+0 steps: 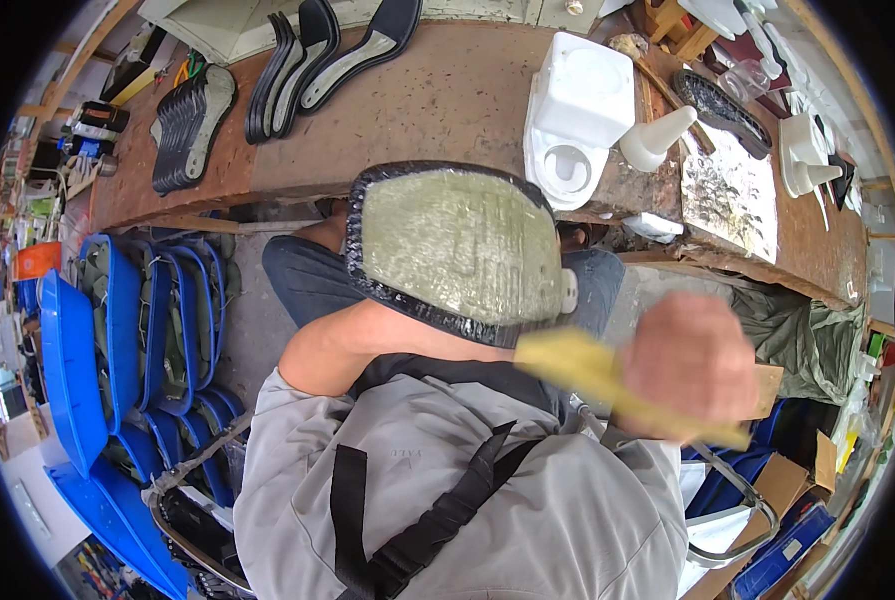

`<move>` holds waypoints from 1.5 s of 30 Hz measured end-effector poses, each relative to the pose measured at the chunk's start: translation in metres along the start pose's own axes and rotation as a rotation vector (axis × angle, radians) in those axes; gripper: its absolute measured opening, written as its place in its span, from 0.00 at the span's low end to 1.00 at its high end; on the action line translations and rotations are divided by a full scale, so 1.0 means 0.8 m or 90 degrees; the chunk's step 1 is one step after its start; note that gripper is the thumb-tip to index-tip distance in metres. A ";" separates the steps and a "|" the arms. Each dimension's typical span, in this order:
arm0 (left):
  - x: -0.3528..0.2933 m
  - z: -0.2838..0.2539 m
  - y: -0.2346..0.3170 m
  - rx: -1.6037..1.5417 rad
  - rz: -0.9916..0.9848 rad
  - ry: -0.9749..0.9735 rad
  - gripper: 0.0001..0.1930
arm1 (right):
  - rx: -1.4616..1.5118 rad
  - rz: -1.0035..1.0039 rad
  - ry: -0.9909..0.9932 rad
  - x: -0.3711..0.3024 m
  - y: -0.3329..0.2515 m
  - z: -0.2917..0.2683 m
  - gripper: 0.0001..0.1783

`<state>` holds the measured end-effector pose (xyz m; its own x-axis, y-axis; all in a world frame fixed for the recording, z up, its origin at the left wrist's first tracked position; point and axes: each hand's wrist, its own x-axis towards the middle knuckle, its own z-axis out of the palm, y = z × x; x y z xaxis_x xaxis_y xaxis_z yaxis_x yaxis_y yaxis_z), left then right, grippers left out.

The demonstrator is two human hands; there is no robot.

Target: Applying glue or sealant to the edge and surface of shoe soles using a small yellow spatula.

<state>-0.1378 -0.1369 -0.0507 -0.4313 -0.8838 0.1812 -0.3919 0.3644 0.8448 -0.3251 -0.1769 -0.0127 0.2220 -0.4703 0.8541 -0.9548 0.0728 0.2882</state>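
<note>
Raised above my lap is a shoe sole, its broad face turned up. That face is pale green, wet-looking and streaked, inside a rough, shiny black rim. My left forearm runs in behind the sole; the hand is hidden there and appears to hold it from below. At the sole's lower right, my right hand is closed round a yellowish flat tool, smeared by motion. Whether the tool's end touches the sole, I cannot tell. The tool's thin other end sticks out below the fist.
More black-edged soles stand stacked on the brown workbench. On its right are a cut-open white plastic container, a white cone and a dark sole. Blue trays hold green pieces at my left.
</note>
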 end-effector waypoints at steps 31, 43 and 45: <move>-0.039 0.021 -0.123 -0.869 -0.255 0.456 0.29 | 0.945 0.321 -0.475 -0.110 -0.028 0.166 0.05; -0.033 0.027 -0.077 -0.849 -0.179 0.175 0.31 | 1.338 0.610 -0.440 -0.018 -0.021 0.079 0.04; -0.032 0.023 -0.063 -0.852 -0.135 0.128 0.31 | 1.294 0.429 -0.395 -0.004 -0.027 0.069 0.04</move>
<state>-0.1218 -0.1271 -0.1068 -0.2922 -0.9556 -0.0388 0.6918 -0.2392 0.6813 -0.3163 -0.2257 -0.0458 0.1927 -0.9388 0.2856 0.2058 -0.2460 -0.9472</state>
